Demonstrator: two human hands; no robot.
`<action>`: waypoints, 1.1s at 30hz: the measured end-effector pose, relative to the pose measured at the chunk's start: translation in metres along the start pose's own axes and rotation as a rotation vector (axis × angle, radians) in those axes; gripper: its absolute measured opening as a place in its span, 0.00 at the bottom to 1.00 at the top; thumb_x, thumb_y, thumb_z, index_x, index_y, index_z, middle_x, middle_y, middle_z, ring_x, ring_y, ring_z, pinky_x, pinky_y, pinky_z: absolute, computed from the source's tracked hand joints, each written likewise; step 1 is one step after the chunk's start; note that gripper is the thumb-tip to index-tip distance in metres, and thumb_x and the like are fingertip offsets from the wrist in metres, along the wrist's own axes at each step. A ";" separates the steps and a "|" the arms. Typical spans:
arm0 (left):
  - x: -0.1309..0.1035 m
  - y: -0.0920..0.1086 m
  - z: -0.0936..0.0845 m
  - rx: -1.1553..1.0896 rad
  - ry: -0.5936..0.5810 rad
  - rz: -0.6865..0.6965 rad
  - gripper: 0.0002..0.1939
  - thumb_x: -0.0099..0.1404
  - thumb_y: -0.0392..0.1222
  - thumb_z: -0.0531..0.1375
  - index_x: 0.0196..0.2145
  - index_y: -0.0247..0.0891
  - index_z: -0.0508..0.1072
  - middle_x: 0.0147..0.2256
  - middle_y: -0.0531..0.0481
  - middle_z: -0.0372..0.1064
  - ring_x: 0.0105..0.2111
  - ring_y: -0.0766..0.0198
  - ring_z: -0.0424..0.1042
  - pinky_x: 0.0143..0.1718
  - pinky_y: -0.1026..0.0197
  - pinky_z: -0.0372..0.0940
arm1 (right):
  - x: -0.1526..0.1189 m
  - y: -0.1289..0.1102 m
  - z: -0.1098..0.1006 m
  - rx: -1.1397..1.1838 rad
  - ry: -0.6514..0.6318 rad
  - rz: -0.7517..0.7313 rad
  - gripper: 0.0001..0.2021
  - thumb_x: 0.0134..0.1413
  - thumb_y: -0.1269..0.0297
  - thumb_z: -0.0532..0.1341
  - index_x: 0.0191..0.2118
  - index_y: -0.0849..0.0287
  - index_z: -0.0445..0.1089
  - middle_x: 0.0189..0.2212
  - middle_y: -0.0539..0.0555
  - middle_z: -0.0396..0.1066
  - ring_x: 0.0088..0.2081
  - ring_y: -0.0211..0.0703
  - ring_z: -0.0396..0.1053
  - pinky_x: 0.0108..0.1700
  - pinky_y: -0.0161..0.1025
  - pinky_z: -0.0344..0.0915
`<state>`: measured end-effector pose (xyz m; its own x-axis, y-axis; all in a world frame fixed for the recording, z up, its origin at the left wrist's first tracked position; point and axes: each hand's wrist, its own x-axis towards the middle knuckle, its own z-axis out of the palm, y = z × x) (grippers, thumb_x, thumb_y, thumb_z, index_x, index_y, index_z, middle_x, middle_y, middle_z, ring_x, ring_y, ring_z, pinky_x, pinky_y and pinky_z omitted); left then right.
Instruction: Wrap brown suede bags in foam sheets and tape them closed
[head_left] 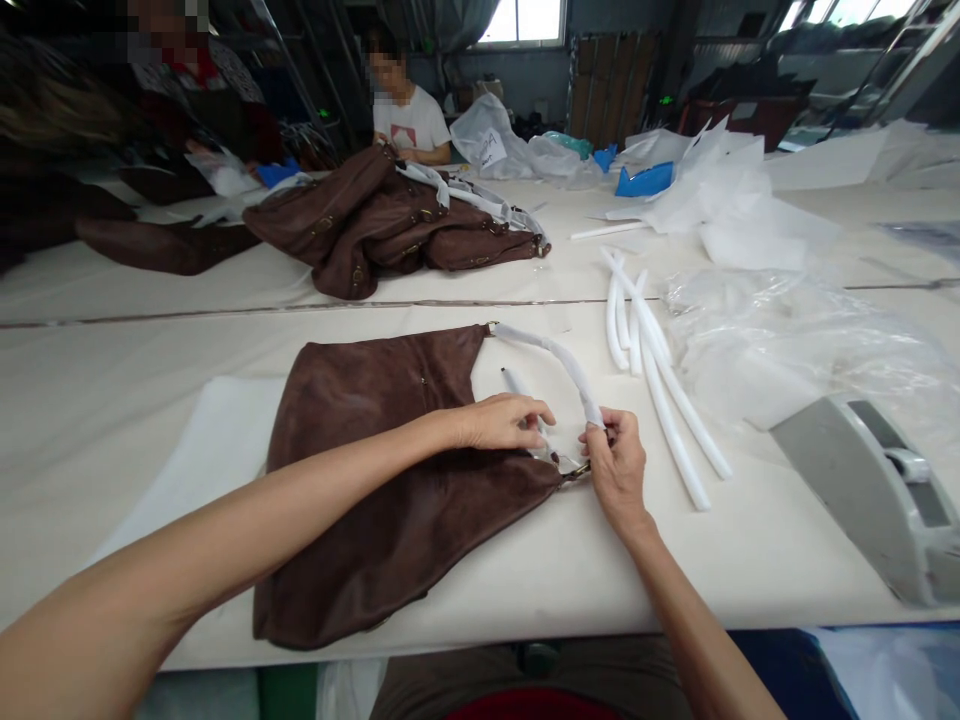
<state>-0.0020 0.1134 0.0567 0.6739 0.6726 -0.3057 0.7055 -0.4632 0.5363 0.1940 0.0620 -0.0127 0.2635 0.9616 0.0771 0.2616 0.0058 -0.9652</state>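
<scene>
Brown bag flat on table, left hand and right hand both pinching its wrapped handle (near the ring)

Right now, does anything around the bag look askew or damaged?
Nothing looks damaged. The flat brown suede bag lies on the white table, both hands at its white-wrapped handle; loose white foam tubes lie scattered beside it.

A white table carries a brown bag, foam tubes, a tape dispenser, plastic wrap and piled bags.
</scene>
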 end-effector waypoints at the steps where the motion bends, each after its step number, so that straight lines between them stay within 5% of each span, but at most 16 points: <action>1: 0.006 -0.001 0.001 0.090 -0.016 -0.006 0.18 0.62 0.42 0.60 0.50 0.41 0.74 0.39 0.50 0.70 0.33 0.64 0.70 0.35 0.65 0.61 | -0.001 -0.001 0.001 0.013 0.014 -0.008 0.11 0.54 0.56 0.57 0.40 0.57 0.64 0.25 0.49 0.68 0.27 0.42 0.67 0.32 0.39 0.65; 4: 0.021 0.002 0.001 0.284 -0.074 0.023 0.13 0.57 0.39 0.62 0.41 0.43 0.77 0.45 0.48 0.68 0.37 0.61 0.70 0.35 0.63 0.61 | -0.001 -0.004 0.001 0.047 0.041 -0.032 0.12 0.54 0.56 0.58 0.40 0.57 0.65 0.24 0.47 0.67 0.25 0.40 0.66 0.31 0.38 0.64; 7: 0.024 0.010 -0.008 0.408 -0.001 0.124 0.05 0.55 0.34 0.62 0.32 0.39 0.76 0.45 0.46 0.70 0.44 0.55 0.69 0.43 0.58 0.60 | 0.001 -0.005 0.000 0.078 0.046 -0.042 0.11 0.53 0.57 0.59 0.39 0.57 0.65 0.24 0.46 0.66 0.25 0.39 0.64 0.29 0.36 0.63; 11: 0.000 0.029 -0.019 0.746 0.212 0.259 0.04 0.61 0.33 0.58 0.32 0.36 0.73 0.29 0.44 0.72 0.32 0.56 0.70 0.40 0.54 0.58 | 0.002 -0.004 -0.002 0.121 0.059 -0.040 0.11 0.51 0.59 0.61 0.38 0.58 0.66 0.23 0.45 0.64 0.24 0.37 0.62 0.28 0.35 0.61; 14: -0.029 0.041 -0.013 0.842 0.255 0.218 0.04 0.66 0.37 0.57 0.34 0.37 0.71 0.28 0.46 0.71 0.27 0.59 0.69 0.33 0.56 0.55 | 0.002 -0.004 -0.002 0.224 0.033 0.007 0.14 0.49 0.58 0.64 0.39 0.58 0.66 0.21 0.43 0.62 0.23 0.36 0.60 0.26 0.34 0.60; 18: -0.049 0.035 0.003 0.763 0.231 0.097 0.08 0.69 0.43 0.56 0.36 0.38 0.72 0.31 0.47 0.71 0.31 0.59 0.70 0.34 0.58 0.56 | 0.001 -0.005 0.001 0.436 -0.046 0.098 0.18 0.44 0.57 0.69 0.39 0.58 0.65 0.22 0.42 0.65 0.21 0.34 0.62 0.25 0.33 0.60; 23: -0.032 0.025 0.008 0.647 0.149 -0.153 0.09 0.65 0.36 0.56 0.33 0.39 0.77 0.31 0.44 0.72 0.35 0.56 0.70 0.40 0.57 0.59 | 0.002 -0.007 -0.006 0.694 -0.083 0.250 0.19 0.41 0.59 0.71 0.38 0.59 0.68 0.29 0.47 0.71 0.31 0.39 0.73 0.34 0.36 0.70; 28: -0.011 0.060 0.015 0.335 0.165 -0.229 0.13 0.64 0.43 0.54 0.44 0.42 0.74 0.38 0.46 0.75 0.37 0.54 0.72 0.37 0.56 0.62 | 0.004 -0.007 -0.016 0.812 -0.119 0.300 0.17 0.40 0.63 0.72 0.36 0.59 0.68 0.30 0.50 0.73 0.38 0.46 0.77 0.41 0.42 0.73; 31: 0.001 0.079 0.033 0.204 0.201 -0.257 0.18 0.65 0.54 0.55 0.46 0.40 0.70 0.41 0.46 0.74 0.38 0.51 0.73 0.36 0.55 0.64 | 0.003 -0.007 -0.016 0.825 -0.116 0.291 0.18 0.41 0.63 0.72 0.38 0.58 0.68 0.31 0.50 0.73 0.39 0.46 0.77 0.43 0.43 0.73; 33: 0.008 0.083 0.047 0.213 0.218 -0.255 0.17 0.66 0.53 0.55 0.45 0.39 0.70 0.41 0.44 0.73 0.41 0.50 0.73 0.40 0.54 0.65 | 0.001 -0.007 -0.015 0.830 -0.107 0.278 0.18 0.41 0.62 0.72 0.38 0.58 0.67 0.33 0.50 0.73 0.41 0.47 0.76 0.44 0.44 0.73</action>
<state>0.0718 0.0531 0.0615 0.4251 0.8776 -0.2216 0.8894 -0.3595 0.2824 0.2061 0.0584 -0.0019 0.1178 0.9782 -0.1713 -0.5688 -0.0749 -0.8190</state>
